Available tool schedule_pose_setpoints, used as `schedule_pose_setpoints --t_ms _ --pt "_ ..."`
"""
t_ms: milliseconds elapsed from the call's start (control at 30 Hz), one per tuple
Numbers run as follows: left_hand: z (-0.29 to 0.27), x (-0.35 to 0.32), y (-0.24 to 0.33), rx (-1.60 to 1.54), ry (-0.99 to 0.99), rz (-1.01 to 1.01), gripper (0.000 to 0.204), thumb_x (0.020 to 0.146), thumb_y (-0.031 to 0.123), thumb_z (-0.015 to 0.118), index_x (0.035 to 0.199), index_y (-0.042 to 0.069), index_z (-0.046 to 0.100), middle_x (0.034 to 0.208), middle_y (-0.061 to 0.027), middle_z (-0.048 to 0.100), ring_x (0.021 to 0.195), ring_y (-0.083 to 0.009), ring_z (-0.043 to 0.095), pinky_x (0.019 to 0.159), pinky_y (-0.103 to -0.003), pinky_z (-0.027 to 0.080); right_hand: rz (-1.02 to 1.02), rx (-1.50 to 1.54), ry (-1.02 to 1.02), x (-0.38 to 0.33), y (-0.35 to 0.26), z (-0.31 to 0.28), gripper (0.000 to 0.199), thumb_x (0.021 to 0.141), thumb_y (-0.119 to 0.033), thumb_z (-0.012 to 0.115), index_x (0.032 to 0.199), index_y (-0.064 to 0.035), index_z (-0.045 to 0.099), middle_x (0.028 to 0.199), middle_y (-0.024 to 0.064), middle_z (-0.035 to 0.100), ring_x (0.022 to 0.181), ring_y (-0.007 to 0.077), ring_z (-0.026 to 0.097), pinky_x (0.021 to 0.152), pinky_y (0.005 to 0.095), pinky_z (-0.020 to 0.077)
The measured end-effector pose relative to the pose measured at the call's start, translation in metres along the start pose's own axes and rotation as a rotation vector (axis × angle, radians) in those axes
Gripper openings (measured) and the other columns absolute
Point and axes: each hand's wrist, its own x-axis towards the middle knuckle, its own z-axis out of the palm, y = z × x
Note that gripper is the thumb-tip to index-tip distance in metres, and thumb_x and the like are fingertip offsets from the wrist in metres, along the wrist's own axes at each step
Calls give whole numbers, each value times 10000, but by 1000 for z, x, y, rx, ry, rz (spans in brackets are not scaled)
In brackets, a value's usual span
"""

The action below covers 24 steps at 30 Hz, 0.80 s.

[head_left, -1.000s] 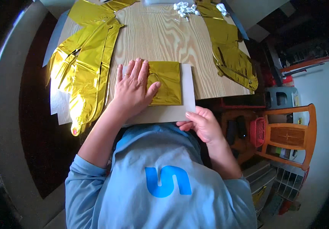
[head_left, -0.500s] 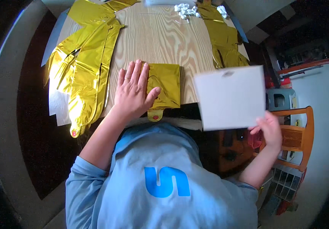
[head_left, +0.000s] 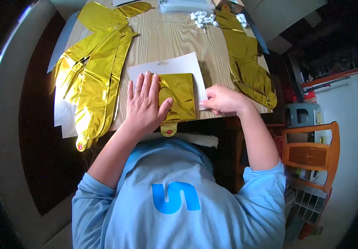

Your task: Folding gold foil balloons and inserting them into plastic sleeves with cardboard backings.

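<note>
A folded gold foil balloon (head_left: 180, 97) lies near the front edge of the wooden table (head_left: 168, 41), its round valve tab hanging over the edge. My left hand (head_left: 144, 103) presses flat on the balloon's left part, fingers spread. A white card (head_left: 175, 66) lies under the balloon and sticks out behind it and to its right. My right hand (head_left: 222, 100) pinches the card's right edge beside the balloon.
Flat gold foil balloons (head_left: 94, 70) lie on the table's left side over white sheets, and another gold balloon (head_left: 247, 62) runs down the right side. Small white pieces (head_left: 202, 17) sit at the far edge. An orange wooden chair (head_left: 311, 155) stands to the right.
My right hand pulled the white card from under the balloon, lifted it out to the right, then brought it back and laid it beneath the balloon. My left hand stayed pressed on the balloon.
</note>
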Motion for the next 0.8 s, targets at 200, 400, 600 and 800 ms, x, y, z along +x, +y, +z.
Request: schedule_pose_setpoints --t_ms 200,400,600,800 --pt "5 14 -4 -8 -18 -58 790 975 577 403 1500 -8 338 1561 -243 314 1471 -389 254 1205 -521 134 30 -644 456 -10 -33 -3 205 868 -251 705 926 -55 691 799 143 691 789 355 673 725 454 516" --pt "-14 25 -17 -248 33 -62 690 1011 464 421 1498 -17 328 1431 -244 492 1343 -394 444 1127 -496 310 -651 -699 819 45 -33 25 380 965 -267 582 1281 -58 602 1370 141 568 1262 317 528 1062 412 404" --pt "-24 49 -73 -636 -18 -54 528 1028 229 489 1512 64 357 1319 -158 614 1211 -309 564 1056 -387 417 -751 -723 686 102 -25 18 441 974 -248 572 1389 -98 552 1496 121 471 1381 317 416 1136 448 337" --pt "-26 57 -78 -514 -70 33 509 940 60 500 1445 50 437 1283 -169 626 1167 -363 584 1049 -420 438 -786 -735 699 105 -32 6 392 945 -188 607 1325 -93 615 1422 109 546 1155 308 524 1026 400 425"
